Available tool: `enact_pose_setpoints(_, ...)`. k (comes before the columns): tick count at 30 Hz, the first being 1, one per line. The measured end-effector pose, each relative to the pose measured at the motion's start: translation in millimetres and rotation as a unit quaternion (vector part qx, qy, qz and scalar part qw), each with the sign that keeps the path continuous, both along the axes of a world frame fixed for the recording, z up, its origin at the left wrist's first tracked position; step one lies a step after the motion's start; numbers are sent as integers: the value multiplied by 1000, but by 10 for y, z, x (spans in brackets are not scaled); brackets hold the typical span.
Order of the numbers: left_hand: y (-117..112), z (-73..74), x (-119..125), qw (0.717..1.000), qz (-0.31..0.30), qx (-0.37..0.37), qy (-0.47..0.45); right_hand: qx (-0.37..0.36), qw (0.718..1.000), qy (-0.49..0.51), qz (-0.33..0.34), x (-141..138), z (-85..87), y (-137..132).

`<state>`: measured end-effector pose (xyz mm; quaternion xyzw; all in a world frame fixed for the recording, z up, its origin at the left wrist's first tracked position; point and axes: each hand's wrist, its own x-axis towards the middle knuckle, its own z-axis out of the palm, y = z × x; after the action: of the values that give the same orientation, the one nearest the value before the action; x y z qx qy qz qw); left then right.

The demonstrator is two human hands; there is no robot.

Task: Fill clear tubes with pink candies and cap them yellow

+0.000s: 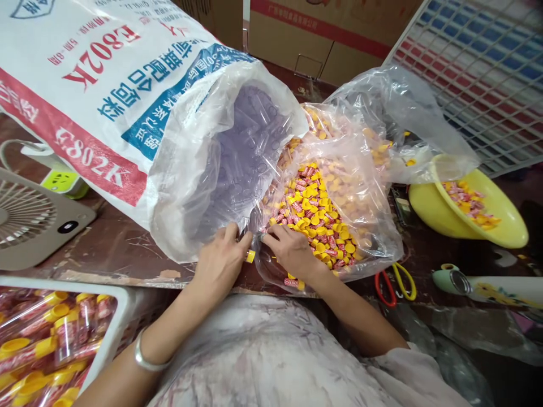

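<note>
My left hand (pixel 224 254) is closed at the mouth of a large woven sack (pixel 144 73). A yellow-capped tube (pixel 250 256) pokes out beside its fingers, mostly hidden by them. Inside the sack lie many clear plastic tubes (pixel 250 135). My right hand (pixel 292 251) is a short way to the right, thumb and fingers pinched together at the near edge of a clear plastic bag (pixel 382 232). What that pinch holds is too small to make out. Yellow caps with red-and-white printed pieces (pixel 318 215) fill the bag.
Front left stands a white basket (pixel 127 316) of filled yellow-capped tubes, with a fan (pixel 38 220) behind it. To the right are scissors (pixel 394 285), a yellow bowl (pixel 504 215) with more pieces, and a flask (pixel 487 288). Cardboard boxes (pixel 292 39) and a wire rack (pixel 466 85) stand behind.
</note>
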<state>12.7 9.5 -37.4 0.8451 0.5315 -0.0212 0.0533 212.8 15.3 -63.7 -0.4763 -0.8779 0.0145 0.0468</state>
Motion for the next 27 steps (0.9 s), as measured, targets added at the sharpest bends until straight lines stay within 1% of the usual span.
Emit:
enact_pose_setpoints(2,93,-66,30,999,-31,5,16,-9,999,51,-13,80,18,-34)
enact_pose_setpoints(3,133,-104,9,999,-43,8,11,-15,994,99,-32,131,34,-60)
enact_pose_setpoints(4,163,-138,-31,999,-53,14,-4,-25,984,165,-60,183,53,-91)
enact_pose_setpoints(5,181,-165,-83,998,-56,23,-29,-44,964,245,-93,232,73,-125)
enact_pose_setpoints(6,183,-182,-140,996,-60,33,-65,-75,931,333,-126,272,95,-160)
enact_pose_setpoints(7,171,-186,-194,991,-67,38,-112,-118,887,420,-153,301,116,-194)
enact_pose_setpoints(9,109,-160,-272,972,-85,21,-218,-207,785,555,-182,322,157,-245)
enact_pose_setpoints(10,64,-136,-291,959,-93,-5,-268,-243,741,597,-187,316,176,-261)
enact_pose_setpoints(11,15,-109,-295,945,-98,-41,-310,-269,709,624,-188,302,193,-270)
enact_pose_setpoints(12,-35,-84,-287,931,-97,-79,-343,-285,687,641,-189,281,209,-273)
enact_pose_setpoints(13,-81,-63,-270,918,-93,-111,-369,-297,674,650,-188,258,222,-273)
enact_pose_setpoints(15,-155,-41,-224,899,-88,-149,-403,-324,665,648,-181,208,240,-271)
enact_pose_setpoints(16,-181,-39,-201,894,-89,-151,-413,-337,668,640,-176,185,245,-272)
enact_pose_setpoints(17,-201,-42,-182,893,-89,-143,-418,-348,676,626,-172,165,247,-274)
enact_pose_setpoints(20,-230,-62,-153,900,-87,-105,-414,-371,712,570,-177,128,249,-284)
enact_pose_setpoints(22,-236,-80,-145,902,-97,-90,-411,-383,727,541,-178,122,249,-281)
enact_pose_setpoints(25,-245,-122,-108,895,-124,-63,-424,-416,733,511,-166,120,249,-249)
enact_pose_setpoints(27,-278,-133,-57,891,-117,-28,-438,-436,735,492,-164,99,253,-226)
